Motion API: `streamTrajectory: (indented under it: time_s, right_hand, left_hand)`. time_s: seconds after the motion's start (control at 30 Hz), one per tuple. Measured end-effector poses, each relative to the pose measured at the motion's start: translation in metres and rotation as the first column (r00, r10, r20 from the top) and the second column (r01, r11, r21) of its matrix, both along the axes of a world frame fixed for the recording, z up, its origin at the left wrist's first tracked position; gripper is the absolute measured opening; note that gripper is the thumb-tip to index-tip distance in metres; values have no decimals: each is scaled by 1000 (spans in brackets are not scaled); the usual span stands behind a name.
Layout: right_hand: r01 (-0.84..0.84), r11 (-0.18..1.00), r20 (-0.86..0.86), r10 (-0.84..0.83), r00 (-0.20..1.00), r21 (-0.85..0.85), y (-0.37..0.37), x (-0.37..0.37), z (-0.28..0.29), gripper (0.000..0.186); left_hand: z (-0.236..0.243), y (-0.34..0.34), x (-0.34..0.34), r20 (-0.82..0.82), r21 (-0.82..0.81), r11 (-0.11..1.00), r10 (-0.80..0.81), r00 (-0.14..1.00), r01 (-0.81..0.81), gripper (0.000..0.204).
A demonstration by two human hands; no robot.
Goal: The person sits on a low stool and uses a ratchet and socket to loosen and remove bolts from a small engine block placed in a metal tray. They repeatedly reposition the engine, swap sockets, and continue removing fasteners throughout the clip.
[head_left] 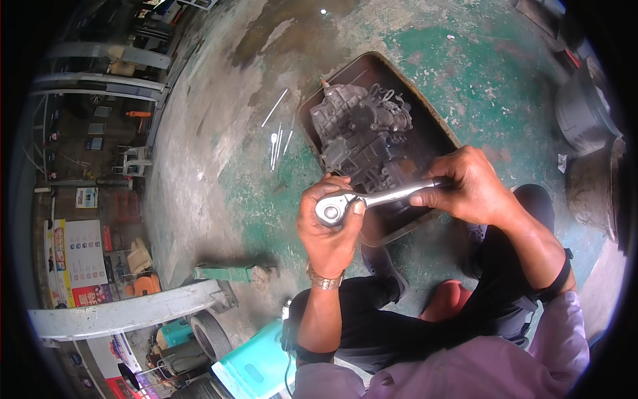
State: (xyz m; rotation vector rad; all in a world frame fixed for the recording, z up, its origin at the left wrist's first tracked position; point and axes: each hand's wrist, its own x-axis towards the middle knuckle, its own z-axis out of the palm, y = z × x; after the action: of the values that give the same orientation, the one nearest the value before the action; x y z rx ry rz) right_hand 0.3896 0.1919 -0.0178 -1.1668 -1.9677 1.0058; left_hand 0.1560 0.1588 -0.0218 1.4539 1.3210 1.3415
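Observation:
A chrome ratchet wrench (392,195) lies level across the front of my body, held between both hands. My left hand (323,236) is closed around its round head, the thumb pressed beside it. My right hand (473,189) grips the end of the handle. Just beyond my hands, a grimy metal gearbox or engine unit (362,130) rests in a dark rectangular tray (435,126) on the floor. The hands and the wrench hide the tray's near part.
Several slim metal tools (276,149) lie on the floor left of the tray. Grey buckets (585,110) stand at the right. A teal plastic stool or box (256,362), a tyre (211,337) and a grey metal beam (133,316) are at the lower left.

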Motion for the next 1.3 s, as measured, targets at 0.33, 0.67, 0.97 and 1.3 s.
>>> streamTrajectory:
  time_s: [0.33, 0.67, 0.97, 1.3]
  right_hand:
    - [1, 999, -13, -1, 1000, 36, 0, 2, -1, 24]
    - [12, 998, 45, -15, 999, 60, 0, 10, 4, 23]
    - [23, 1000, 110, -21, 994, -14, 0, 18, 8, 21]
    - [150, 961, 302, -218, 928, 232, 5, 23, -17, 20]
  left_hand:
    - [-12, 8, 5, -100, 254, 967, 31, 994, -5, 32]
    - [-13, 13, 14, -165, 284, 958, 72, 984, -22, 29]
    - [-14, 17, 21, -247, 284, 959, 82, 966, -9, 28]
    - [-52, 29, 25, -466, -35, 981, 152, 872, -190, 56]
